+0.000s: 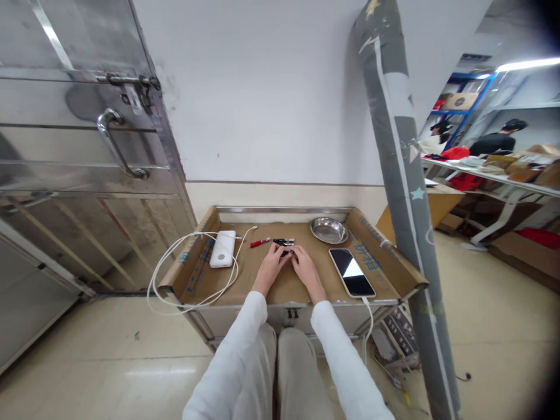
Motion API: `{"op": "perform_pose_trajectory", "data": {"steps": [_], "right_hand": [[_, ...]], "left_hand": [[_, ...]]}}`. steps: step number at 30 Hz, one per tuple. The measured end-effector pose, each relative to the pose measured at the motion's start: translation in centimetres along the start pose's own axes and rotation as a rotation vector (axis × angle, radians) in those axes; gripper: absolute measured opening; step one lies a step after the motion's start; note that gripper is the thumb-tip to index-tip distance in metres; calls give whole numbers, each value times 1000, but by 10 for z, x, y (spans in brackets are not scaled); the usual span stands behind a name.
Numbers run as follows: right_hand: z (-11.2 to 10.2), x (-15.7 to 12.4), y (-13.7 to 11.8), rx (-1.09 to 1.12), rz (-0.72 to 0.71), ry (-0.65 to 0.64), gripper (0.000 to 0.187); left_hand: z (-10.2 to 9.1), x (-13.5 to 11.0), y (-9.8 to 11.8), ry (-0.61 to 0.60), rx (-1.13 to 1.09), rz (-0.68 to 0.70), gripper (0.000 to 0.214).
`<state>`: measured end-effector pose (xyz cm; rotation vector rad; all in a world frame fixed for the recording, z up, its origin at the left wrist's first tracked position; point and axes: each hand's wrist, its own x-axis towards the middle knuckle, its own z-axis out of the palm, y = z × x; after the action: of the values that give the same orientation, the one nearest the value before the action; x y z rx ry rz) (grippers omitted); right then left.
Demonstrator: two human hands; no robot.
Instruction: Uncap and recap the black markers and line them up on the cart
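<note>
My left hand [270,267] and my right hand [306,269] meet over the cardboard-covered cart top [284,286], fingers curled together on a small dark object [284,252] held between them. Its shape is too small to name. Just beyond the fingertips lies a black pen-like item [283,241], and left of it a red pen [259,242]. Both white sleeves reach forward from my lap.
A white power bank [223,248] with a looping white cable [175,280] lies at left. A steel dish [329,230] sits at back right, a phone [352,272] at front right. A grey rolled mat [402,192] leans at right. People sit at a far table.
</note>
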<state>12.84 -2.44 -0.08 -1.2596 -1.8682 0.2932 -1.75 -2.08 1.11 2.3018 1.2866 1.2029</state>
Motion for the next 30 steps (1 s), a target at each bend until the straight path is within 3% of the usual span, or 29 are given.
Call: {"op": "perform_pose_trajectory", "data": {"steps": [6, 11, 26, 30], "right_hand": [[5, 2, 7, 23, -25, 4, 31], [8, 2, 11, 56, -29, 36, 29], [5, 0, 9, 83, 23, 70, 23], [4, -1, 9, 33, 44, 122, 26]], "left_hand": [[4, 2, -6, 222, -169, 12, 20], [3, 1, -5, 322, -238, 21, 24], [-11, -5, 3, 421, -235, -94, 22], [-11, -8, 0, 321, -251, -108, 18]]}}
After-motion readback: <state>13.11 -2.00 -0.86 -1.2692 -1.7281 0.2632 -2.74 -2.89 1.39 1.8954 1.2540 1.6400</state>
